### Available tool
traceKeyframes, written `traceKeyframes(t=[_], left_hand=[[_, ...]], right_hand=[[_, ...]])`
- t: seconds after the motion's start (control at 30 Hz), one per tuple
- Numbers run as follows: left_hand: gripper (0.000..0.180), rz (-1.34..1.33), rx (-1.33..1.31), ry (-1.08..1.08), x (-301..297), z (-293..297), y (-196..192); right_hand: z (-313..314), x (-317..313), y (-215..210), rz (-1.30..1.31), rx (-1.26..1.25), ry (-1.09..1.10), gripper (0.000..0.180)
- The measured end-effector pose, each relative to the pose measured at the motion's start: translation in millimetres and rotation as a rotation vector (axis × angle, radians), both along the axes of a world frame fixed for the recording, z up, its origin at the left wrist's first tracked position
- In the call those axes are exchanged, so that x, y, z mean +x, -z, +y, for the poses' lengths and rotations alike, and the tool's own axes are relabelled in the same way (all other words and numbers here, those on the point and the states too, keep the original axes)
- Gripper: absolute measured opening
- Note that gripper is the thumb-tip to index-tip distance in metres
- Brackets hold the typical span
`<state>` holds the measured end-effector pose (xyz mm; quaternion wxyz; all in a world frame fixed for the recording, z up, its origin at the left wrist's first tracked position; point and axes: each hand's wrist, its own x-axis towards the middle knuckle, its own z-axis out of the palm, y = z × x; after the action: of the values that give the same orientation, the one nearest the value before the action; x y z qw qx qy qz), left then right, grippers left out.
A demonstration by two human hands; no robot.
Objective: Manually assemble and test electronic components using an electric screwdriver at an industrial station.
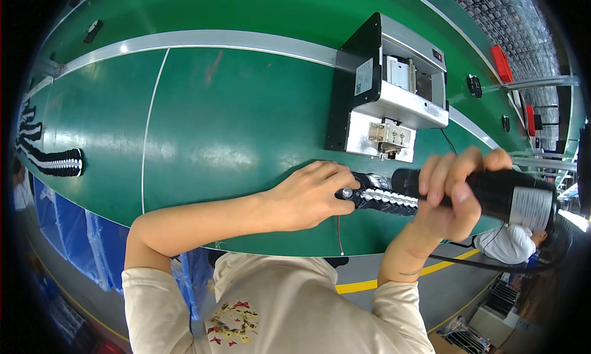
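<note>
Running left to right on the desk (246, 120), black-and-silver strip (389, 199): left end pinched by left hand (321, 193), the nearer; right end toward right hand (454, 194), wrapped round a black tool (492, 193).

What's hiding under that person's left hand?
A black and silver strip pokes out at the left hand's fingertips, and a thin wire shows just below. Anything right beneath the palm is covered, so I can't see it.
</note>
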<state>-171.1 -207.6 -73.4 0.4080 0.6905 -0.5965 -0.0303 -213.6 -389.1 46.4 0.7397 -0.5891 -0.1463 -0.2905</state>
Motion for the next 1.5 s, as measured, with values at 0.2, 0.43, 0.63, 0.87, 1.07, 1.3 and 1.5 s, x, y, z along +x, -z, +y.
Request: traceKeyframes(t=[0.2, 0.43, 0.63, 0.87, 1.07, 1.3, 1.5], left_hand=[[0.016, 0.024, -0.028, -0.023, -2, 0, -1], [0.018, 0.022, 0.01, -0.017, 0, 0, -3], [0.018, 0.016, 0.012, -0.026, 0, 0, -2], [0.017, 0.015, 0.001, -0.031, -1, 1, -2], [0.015, -0.024, -0.039, -0.04, -2, 0, -2], [0.023, 0.004, -0.005, -0.014, -2, 1, 0], [0.024, 0.0, -0.005, -0.003, -2, 0, 1]], right_hand=[[19, -15, 14, 0.111, 0.029, 0.081, 0.046], [16, -12, 28, 0.151, -0.007, 0.04, 0.044], [14, -13, 31, 0.152, -0.035, -0.03, 0.042], [14, -15, 32, 0.176, -0.077, -0.051, 0.042], [13, -8, 19, 0.066, -0.016, -0.079, 0.048], [-6, 18, -15, -0.068, -0.014, 0.063, 0.051], [-7, 26, -9, -0.026, -0.037, 0.125, 0.049]])
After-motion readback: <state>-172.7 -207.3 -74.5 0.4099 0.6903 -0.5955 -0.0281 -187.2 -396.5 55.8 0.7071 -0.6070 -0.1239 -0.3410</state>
